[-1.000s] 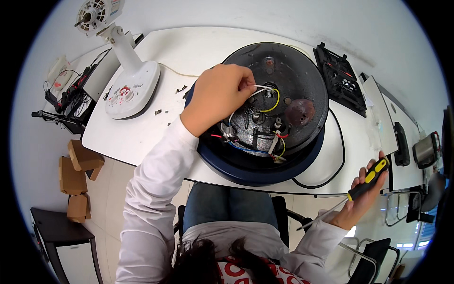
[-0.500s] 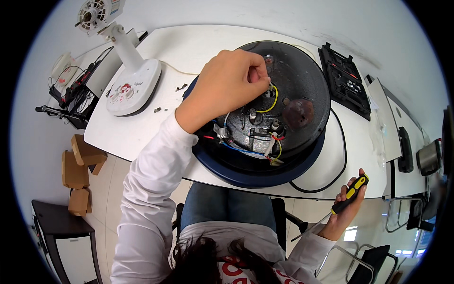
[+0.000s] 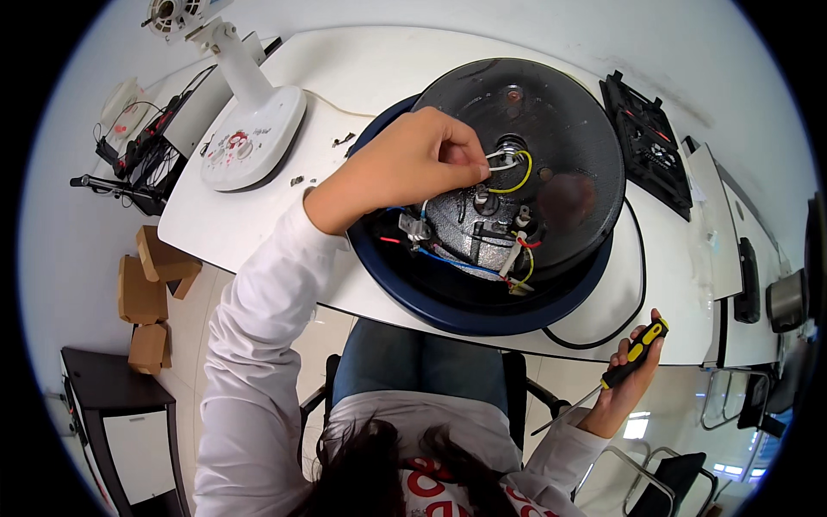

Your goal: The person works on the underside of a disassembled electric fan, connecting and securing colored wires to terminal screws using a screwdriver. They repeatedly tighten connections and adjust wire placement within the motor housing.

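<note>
My left hand (image 3: 420,161) reaches over an opened round appliance, its thumb and fingertips pinched on a white wire (image 3: 500,166) near the middle. The appliance's dark metal body (image 3: 482,95) sits tilted in a dark blue round housing (image 3: 448,320). A yellow wire (image 3: 528,174) loops beside the pinched fingers. Closer to me lie a blue wire (image 3: 461,262), a red wire (image 3: 536,245) and a small metal part with wires (image 3: 415,227). Low at the right, away from the table top, my right hand (image 3: 627,393) grips a yellow-and-black screwdriver (image 3: 637,353), its shaft pointing down-left.
A white fan base (image 3: 258,138) stands at the left, with small dark bits (image 3: 299,181) beside it. A black tool case (image 3: 646,142) lies open at the right. A black cord (image 3: 642,276) curves from the appliance. Cardboard boxes (image 3: 142,289) are on the floor.
My left hand has drawn slightly toward me from the middle of the metal body, and the white wire now shows at its fingertips. The right hand still holds the screwdriver in nearly the same place.
</note>
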`<action>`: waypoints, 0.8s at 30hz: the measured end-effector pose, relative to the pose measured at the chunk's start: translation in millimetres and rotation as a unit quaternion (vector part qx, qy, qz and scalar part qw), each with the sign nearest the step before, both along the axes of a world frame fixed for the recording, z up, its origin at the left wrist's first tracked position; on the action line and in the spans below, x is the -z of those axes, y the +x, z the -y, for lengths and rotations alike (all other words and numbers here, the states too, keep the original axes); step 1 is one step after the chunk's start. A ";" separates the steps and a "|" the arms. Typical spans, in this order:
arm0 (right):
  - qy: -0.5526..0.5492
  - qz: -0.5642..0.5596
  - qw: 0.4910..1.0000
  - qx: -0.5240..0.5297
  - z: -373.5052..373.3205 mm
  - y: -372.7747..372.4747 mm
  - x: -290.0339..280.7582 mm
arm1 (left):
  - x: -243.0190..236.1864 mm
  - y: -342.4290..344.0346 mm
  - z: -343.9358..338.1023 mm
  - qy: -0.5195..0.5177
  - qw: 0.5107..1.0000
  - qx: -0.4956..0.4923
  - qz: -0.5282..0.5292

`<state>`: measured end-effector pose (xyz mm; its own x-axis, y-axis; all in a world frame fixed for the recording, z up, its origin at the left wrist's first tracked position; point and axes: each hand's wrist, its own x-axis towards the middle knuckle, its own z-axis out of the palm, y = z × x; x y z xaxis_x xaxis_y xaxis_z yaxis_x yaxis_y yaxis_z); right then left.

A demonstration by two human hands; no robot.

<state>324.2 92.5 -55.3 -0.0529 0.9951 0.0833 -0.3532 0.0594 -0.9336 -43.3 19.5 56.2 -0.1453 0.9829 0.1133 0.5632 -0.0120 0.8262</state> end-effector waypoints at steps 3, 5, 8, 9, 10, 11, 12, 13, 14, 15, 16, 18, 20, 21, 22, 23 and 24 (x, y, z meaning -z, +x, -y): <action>-0.011 -0.013 1.000 -0.016 -1.4 -1.0 5.8 | 2.9 -7.8 1.6 -0.009 1.000 0.017 0.002; -0.011 -0.013 1.000 -0.016 -2.2 -1.6 8.2 | 2.0 -9.4 2.1 -0.024 0.999 0.022 0.001; -0.017 -0.015 1.000 -0.022 -2.0 -1.8 9.9 | 3.6 -15.7 0.0 -0.025 0.999 0.036 -0.009; -0.020 -0.015 0.999 -0.025 -1.8 -1.6 10.4 | 3.6 -20.3 -1.3 -0.022 0.999 0.042 -0.014; -0.022 -0.016 0.999 -0.027 -2.0 -1.2 11.0 | 4.5 -23.8 -2.3 -0.019 0.998 0.048 -0.019; -0.024 -0.016 0.999 -0.028 -2.6 -0.5 11.7 | 8.7 -26.2 -4.0 -0.008 0.999 0.049 -0.010; -0.027 -0.017 0.999 -0.030 -2.8 0.1 12.3 | 15.1 -28.6 -6.1 0.002 0.999 0.050 -0.001; -0.025 -0.015 0.999 -0.030 -2.9 0.1 13.3 | 17.7 -29.2 -6.1 0.013 0.999 0.049 0.006; -0.024 -0.014 0.999 -0.031 -2.7 0.0 14.4 | 17.2 -28.2 -5.6 0.008 0.999 0.048 0.004; -0.023 -0.013 0.999 -0.032 -2.9 -0.2 15.3 | 16.0 -26.5 -5.1 0.003 0.999 0.047 0.001; -0.025 -0.013 0.999 -0.030 -2.9 -0.2 15.4 | 15.6 -25.7 -5.6 -0.001 0.999 0.049 0.001; -0.030 -0.013 0.999 -0.028 -2.8 0.1 15.0 | 9.0 -27.9 -5.5 -0.010 0.998 0.054 -0.025; -0.025 -0.013 0.999 -0.033 -3.0 0.7 14.6 | 4.4 -29.8 -6.8 -0.022 0.997 0.037 -0.063; -0.023 -0.013 0.999 -0.036 -3.1 1.0 14.7 | 4.0 -31.2 -8.6 -0.021 0.996 0.041 -0.080; -0.022 -0.012 0.999 -0.037 -3.9 1.1 15.0 | 3.1 -32.9 -9.5 -0.019 0.994 0.044 -0.097; -0.021 -0.012 0.999 -0.038 -4.6 1.8 15.6 | 2.8 -34.0 -10.0 -0.018 0.992 0.047 -0.114; -0.019 -0.011 0.999 -0.039 -5.0 2.3 16.2 | 3.2 -33.9 -10.2 -0.018 0.992 0.053 -0.113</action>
<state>326.6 97.5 -71.6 -0.1297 0.9904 0.0470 -0.3763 -0.0054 -0.9265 -77.2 29.8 52.9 -0.0162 0.9953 0.0959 0.7307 -0.0537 0.6805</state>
